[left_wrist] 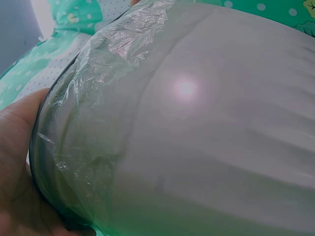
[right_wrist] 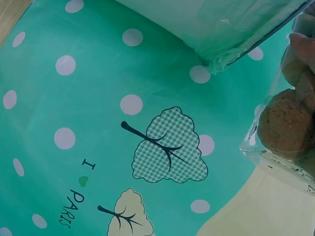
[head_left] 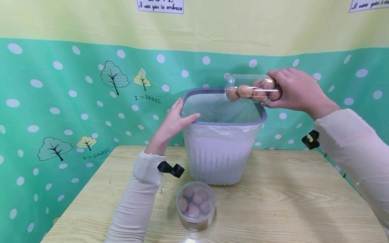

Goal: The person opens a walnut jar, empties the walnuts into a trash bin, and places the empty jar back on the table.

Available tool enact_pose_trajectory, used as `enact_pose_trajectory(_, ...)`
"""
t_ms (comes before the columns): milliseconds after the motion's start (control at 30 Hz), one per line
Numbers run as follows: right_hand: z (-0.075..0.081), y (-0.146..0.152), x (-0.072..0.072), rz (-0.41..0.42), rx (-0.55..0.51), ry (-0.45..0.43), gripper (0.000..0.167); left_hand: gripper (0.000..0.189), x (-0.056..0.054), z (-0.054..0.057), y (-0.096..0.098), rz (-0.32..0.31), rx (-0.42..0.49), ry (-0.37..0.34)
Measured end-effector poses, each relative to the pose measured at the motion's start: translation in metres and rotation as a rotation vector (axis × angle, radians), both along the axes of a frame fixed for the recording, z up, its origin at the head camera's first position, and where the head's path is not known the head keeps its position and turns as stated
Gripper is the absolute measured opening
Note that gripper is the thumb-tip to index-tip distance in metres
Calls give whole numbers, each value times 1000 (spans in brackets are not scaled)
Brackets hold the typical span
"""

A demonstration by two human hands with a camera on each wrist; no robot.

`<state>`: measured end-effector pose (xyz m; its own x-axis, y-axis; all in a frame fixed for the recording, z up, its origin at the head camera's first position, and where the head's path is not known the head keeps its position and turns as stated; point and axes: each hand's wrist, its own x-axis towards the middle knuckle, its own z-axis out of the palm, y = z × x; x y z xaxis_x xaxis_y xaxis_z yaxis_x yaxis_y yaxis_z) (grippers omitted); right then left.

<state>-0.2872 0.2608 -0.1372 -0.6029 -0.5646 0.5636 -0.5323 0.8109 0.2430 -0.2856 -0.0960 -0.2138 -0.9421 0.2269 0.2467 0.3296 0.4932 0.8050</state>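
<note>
Walnuts (head_left: 245, 91) lie along the lower side of a clear jar (head_left: 250, 80) that I hold on its side over the bin, its ridged end pointing left above the opening. My right hand (head_left: 294, 89) is clamped round the other end of the jar, the fingers over the top and the thumb beneath; whether the ridged end is covered, I cannot tell. My left hand (head_left: 174, 121) grips the pale, ribbed bin (head_left: 218, 155) at the left of its grey rim (head_left: 226, 123), my thumb lying over the edge and my fingers along the outer side. A thin, see-through liner (head_left: 218, 106) lines the inside and folds down over the outside just below the rim. The bin stands on the wooden table (head_left: 273, 195), towards its far side. Nearer to me, just in front of the bin, sits a round tub (head_left: 196, 225) with more walnuts in it. A black device (head_left: 171, 168) is at my left wrist by the pale sleeve (head_left: 136, 199), and another shows by my right cuff. Behind everything hangs a cloth (head_left: 76, 118), yellow above and green below, with white dots and printed trees.
</note>
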Motion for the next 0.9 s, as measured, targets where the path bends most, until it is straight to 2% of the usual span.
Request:
enact_pose_trajectory(233,2,-3,1,-53,5,1,81,97,1,1,0,2,4,-4)
enact_pose_trajectory(433,2,-1,0,11,31,26,76,97,2,1,1,-3,14,-23)
enact_pose_trajectory(667,1,1,-1,21,94,52,79,97,1,0,1,3,10,-3)
enact_pose_trajectory(900,-1,3,-4,41,91,109,78,96,2,0,2,-3,19,5)
